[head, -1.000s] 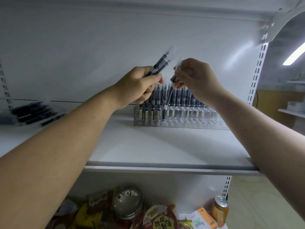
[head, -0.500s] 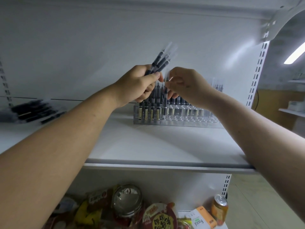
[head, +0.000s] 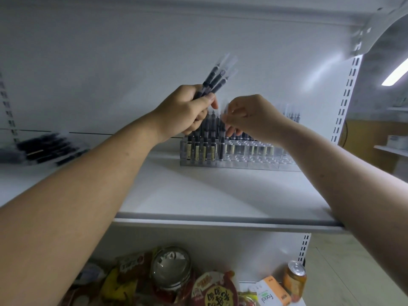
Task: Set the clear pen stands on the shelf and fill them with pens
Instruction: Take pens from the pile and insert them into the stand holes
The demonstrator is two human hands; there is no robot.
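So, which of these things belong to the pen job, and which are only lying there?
For the job: clear pen stand, bundle of pens in left hand, single pen pinched by right hand, loose pens on the shelf.
Lying about, below: glass jar, noodle bowl, drink can, snack packets.

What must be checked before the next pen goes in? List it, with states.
1. Grip: the left hand holds the spare pens in a bundle: ok.
2. Seating: the pen below the right hand stands upright in the front row of the clear pen stand: ok.
3. Right hand clear of that pen: cannot tell, its fingertips blur at the cap.
4. Empty slots to the right of that pen: ok.
5. Stand flat on the shelf: ok.
6. Refills: loose pens lie at the shelf's left: ok.
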